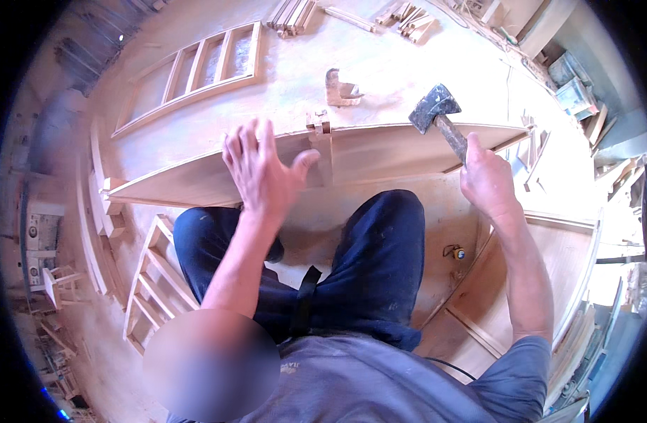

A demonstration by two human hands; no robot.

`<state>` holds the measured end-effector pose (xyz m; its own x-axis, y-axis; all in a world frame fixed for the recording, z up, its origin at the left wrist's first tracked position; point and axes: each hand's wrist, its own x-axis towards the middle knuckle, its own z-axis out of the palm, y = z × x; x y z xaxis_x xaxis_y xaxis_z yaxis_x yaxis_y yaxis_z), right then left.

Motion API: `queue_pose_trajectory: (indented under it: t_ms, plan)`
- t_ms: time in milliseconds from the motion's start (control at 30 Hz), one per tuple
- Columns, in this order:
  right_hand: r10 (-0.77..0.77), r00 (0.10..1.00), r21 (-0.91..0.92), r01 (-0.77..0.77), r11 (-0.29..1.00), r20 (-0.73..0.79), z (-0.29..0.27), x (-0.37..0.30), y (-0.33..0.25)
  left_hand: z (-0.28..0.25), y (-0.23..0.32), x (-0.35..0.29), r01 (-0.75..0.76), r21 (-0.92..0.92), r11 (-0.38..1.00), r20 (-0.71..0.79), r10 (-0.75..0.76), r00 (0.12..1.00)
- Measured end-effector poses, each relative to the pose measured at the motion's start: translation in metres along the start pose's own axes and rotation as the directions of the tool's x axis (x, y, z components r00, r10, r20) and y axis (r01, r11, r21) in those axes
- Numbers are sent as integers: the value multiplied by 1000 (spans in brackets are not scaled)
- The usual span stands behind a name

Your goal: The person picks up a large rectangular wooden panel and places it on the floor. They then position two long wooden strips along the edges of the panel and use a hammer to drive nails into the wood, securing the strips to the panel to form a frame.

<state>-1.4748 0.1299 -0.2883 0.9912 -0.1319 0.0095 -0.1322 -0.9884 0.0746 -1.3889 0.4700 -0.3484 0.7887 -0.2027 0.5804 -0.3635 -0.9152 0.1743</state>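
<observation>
My right hand (487, 176) is closed around the wooden handle of a hatchet (436, 109), whose dark, worn steel head is raised above the far right part of a long wooden panel (394, 154). My left hand (267, 176) is open, fingers spread, over the panel's left half; whether it touches the wood I cannot tell. The panel stands on edge across the floor in front of my knees. At its middle a wooden upright (325, 158) meets the far edge, with small notched blocks (318, 123) on top.
Beyond the panel lie a slatted wooden frame (189, 81), an L-shaped wooden piece (341, 90) and bundles of sticks (293, 15). Another slatted frame (154, 282) is by my left knee. To my right are a yellow tape measure (458, 252) and a wooden panel assembly (535, 275).
</observation>
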Motion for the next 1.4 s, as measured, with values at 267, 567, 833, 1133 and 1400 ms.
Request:
queue_pose_trajectory:
  t_ms: [267,567,833,1133,1400]
  plan:
    - [43,996,-16,-42,999,75,-15,5,-10,44,116,-25,-404,-359,841,85,461,883]
    - [-26,991,-382,74,921,129,-80,39,-52,85,123,-7,-436,-250,864,-20,446,895]
    - [-607,787,-411,591,694,106,-97,124,-209,109,121,6,-229,-603,764,28,307,951]
    - [-593,663,-506,742,440,457,-87,148,-257,105,120,8,184,-937,295,237,152,960]
    - [-561,710,-528,698,484,425,-92,148,-266,114,120,6,-206,-645,736,86,338,937]
